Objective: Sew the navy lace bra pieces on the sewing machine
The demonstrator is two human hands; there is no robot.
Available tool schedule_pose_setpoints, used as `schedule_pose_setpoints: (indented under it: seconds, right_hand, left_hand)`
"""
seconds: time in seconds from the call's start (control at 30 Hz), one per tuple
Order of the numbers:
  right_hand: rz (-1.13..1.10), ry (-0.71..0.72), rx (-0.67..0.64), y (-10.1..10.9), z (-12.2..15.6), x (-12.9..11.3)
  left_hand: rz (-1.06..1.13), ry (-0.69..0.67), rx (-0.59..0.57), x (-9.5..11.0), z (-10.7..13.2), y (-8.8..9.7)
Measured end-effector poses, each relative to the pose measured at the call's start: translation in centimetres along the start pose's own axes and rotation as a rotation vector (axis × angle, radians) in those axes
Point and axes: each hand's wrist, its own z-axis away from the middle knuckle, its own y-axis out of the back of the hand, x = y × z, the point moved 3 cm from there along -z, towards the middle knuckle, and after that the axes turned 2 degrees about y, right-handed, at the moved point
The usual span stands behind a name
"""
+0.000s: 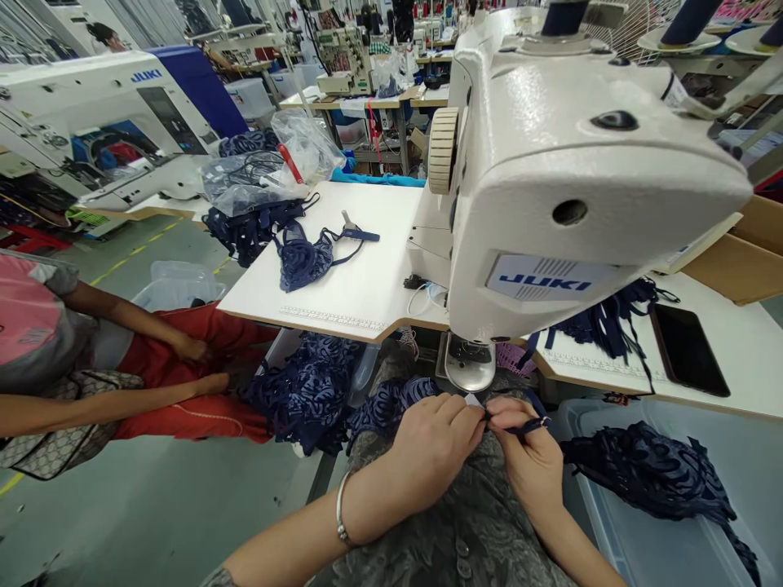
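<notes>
My left hand point(428, 452) is closed in a pinch on the edge of a navy patterned bra point(391, 405), just below the sewing machine's round plate point(470, 363). A small white label point(473, 400) pokes out by its fingertips. Close beside it, my right hand point(531, 456) pinches a navy strap point(529, 425) that crosses its fingers. The fingertips of both hands nearly meet, and the exact spot they grip is partly hidden. The sewing machine point(550, 179) rises right above the hands.
Another navy bra point(306, 257) lies on the white table point(379, 212). A bin at left holds a navy pile point(311, 383). At right are a phone point(690, 349), navy straps point(612, 318) and a plastic tub point(648, 554) with a bra. A person point(152, 350) sits at left.
</notes>
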Motion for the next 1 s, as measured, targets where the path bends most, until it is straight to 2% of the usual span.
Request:
schedule_pose_setpoints:
  seconds: [0.27, 0.33, 0.43, 0.5, 0.57, 0.63, 0.73, 0.8, 0.87, 1.0]
  right_hand:
    - [0.018, 0.025, -0.025, 0.0, 0.2, -0.4]
    - [0.074, -0.033, -0.066, 0.2, -0.3, -1.0]
    - [0.173, -0.208, -0.138, 0.4, -1.8, -1.5]
    - [0.213, -0.299, -0.163, 0.3, -3.1, -1.6]
    - [0.237, -0.3, -0.158, -0.2, -4.3, -1.6]
    - [0.237, -0.248, -0.137, -0.8, -5.3, -1.4]
    - [0.189, -0.264, -0.087, -1.5, -6.1, -0.6]
    - [0.109, -0.34, -0.071, -1.6, -6.3, 0.1]
    - [0.005, -0.394, -0.087, -1.7, -6.6, 0.5]
    - [-0.108, -0.407, -0.112, -1.6, -7.1, 0.6]
  left_hand:
    - [0.074, 0.021, -0.041, -0.2, 0.2, -0.2]
    - [0.14, 0.062, -0.104, -0.6, 0.0, 0.2]
    - [0.278, 0.136, -0.239, -1.4, -1.0, 1.1]
    - [0.302, 0.163, -0.27, -2.1, -1.9, 1.6]
    - [0.219, 0.151, -0.231, -2.9, -2.7, 1.7]
    - [0.08, 0.095, -0.138, -3.6, -3.0, 1.6]
    - [-0.035, -0.127, -0.042, -3.9, -2.3, 1.0]
    - [-0.047, -0.252, -0.05, -3.6, -1.3, 0.5]
    - [-0.062, -0.258, -0.056, -3.4, -0.5, 0.0]
    - [-0.116, -0.163, -0.041, -2.9, 0.1, -0.6]
